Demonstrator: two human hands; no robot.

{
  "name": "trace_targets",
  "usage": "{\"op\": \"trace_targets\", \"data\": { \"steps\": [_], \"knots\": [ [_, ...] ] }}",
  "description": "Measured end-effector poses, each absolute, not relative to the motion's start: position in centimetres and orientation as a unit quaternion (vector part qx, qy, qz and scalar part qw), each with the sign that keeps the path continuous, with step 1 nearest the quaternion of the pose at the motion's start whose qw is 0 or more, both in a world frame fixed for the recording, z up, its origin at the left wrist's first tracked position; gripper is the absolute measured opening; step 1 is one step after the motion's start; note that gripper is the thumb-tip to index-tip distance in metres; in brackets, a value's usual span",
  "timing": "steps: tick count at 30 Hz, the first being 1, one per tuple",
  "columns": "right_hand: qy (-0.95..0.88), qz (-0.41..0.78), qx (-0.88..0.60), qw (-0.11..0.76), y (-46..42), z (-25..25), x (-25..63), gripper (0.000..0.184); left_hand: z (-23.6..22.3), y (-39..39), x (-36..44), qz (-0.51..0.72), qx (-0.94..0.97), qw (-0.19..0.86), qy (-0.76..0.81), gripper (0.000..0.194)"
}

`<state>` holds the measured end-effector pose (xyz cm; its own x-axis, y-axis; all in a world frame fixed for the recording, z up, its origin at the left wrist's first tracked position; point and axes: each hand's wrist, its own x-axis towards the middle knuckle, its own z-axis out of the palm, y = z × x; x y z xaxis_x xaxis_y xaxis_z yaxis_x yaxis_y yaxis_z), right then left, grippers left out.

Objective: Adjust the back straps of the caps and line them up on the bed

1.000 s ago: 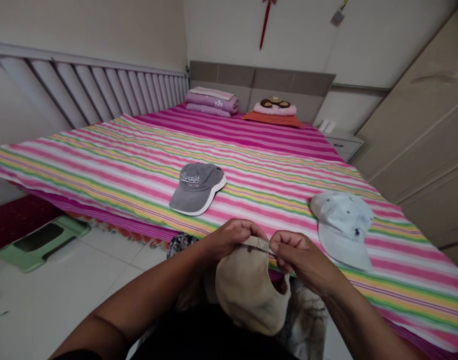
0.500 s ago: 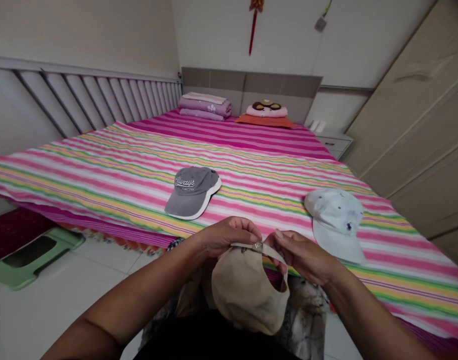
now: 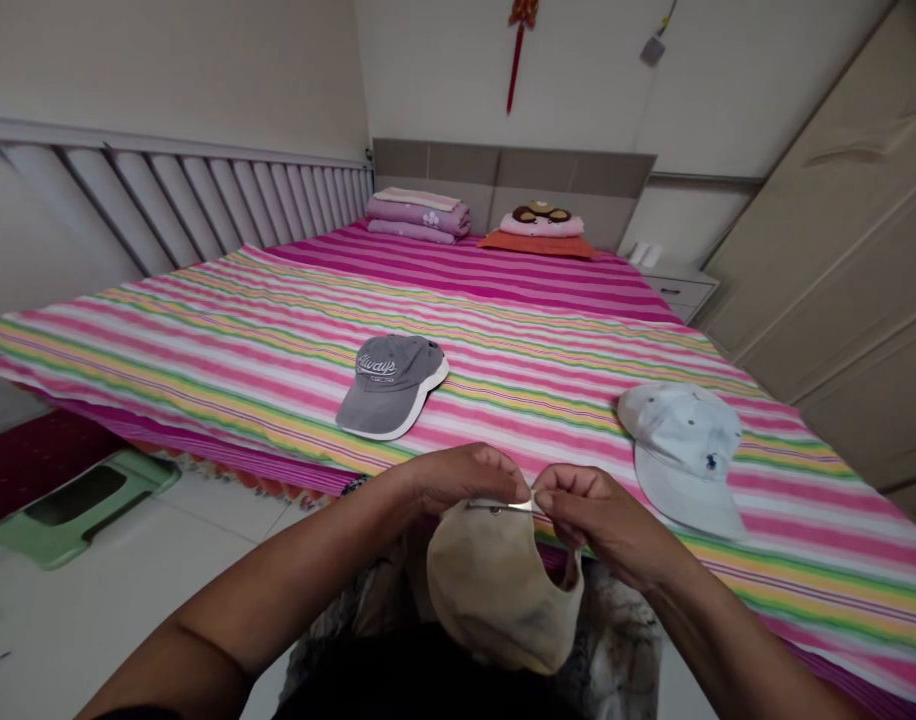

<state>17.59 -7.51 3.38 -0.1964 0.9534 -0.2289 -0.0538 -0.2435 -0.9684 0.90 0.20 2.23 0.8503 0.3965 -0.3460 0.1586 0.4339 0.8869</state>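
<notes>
Left hand and right hand both closed in a pinch — gripping the metal-buckled rear strap of a beige baseball cap — grey cap at eleven o'clock, pale blue cap at two.

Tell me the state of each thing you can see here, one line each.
Left hand, pinching one side of the strap.
Right hand, pinching the other side of the strap.
Strap, pulled taut between the hands, metal buckle showing.
Beige cap, held up off the bed, looking soiled.
Grey cap, lying on the bedspread.
Pale blue cap, lying on the bedspread.
Folded blankets, stacked at the head of the bed.
Bedside drawer, shut.
</notes>
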Motion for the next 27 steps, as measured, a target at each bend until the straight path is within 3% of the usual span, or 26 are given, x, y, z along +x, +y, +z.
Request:
{"op": "trace_targets", "data": {
  "steps": [10, 16, 27],
  "knots": [
    [-0.428, 0.677, -0.446, 0.4, -6.9, 3.6, 18.3, 0.023, 2.6, 0.5, 0.8, 0.106, 0.514, 0.813, 0.254, 0.029],
    [-0.4, 0.752, -0.377, 0.365, -5.7, 1.1, 20.6, 0.039, 2.3, 2.1, 0.4, 0.177, 0.452, 0.85, 0.205, 0.03],
    [-0.328, 0.717, -0.347, 0.508, -5.0, 0.2, 20.0, 0.035, 0.6, 3.6, -0.1, 0.216, 0.414, 0.865, 0.186, 0.028]
  ]
}}
